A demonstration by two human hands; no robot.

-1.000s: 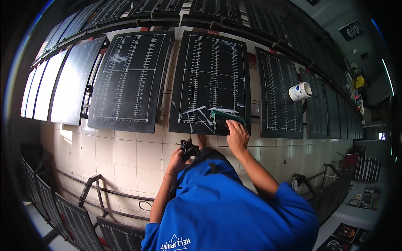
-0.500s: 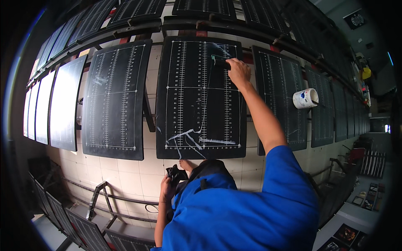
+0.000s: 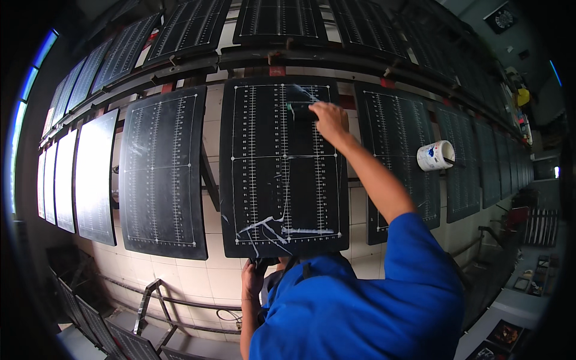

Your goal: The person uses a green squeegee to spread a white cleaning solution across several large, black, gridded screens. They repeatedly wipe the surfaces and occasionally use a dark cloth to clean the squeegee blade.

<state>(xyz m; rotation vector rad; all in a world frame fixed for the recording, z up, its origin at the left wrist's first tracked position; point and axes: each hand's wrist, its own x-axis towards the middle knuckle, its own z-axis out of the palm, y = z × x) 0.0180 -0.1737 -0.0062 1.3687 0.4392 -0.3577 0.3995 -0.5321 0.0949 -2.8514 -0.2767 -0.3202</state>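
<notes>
A black board point(image 3: 258, 198) with white ruled scales and a white border lies in front of me. My right hand point(image 3: 331, 123) is closed around a dark, flat-edged scraper point(image 3: 300, 111), held against the board's far right part. White streaks of paint point(image 3: 269, 225) run across the near end of the board. Below the near edge, my left hand point(image 3: 251, 279) is closed on a crumpled black cloth point(image 3: 264, 262), which is partly hidden by the board.
Similar ruled boards flank mine, one at left point(image 3: 157, 198) and one at right point(image 3: 390, 174). A white paint-stained bucket point(image 3: 434, 156) sits on the right side. Metal rails point(image 3: 258, 59) carry another row behind. More frames point(image 3: 150, 300) stand at lower left.
The view has shifted, so the boards sit lower in it. My right hand and the scraper have moved slightly left on the board. My left hand has come closer to its near edge.
</notes>
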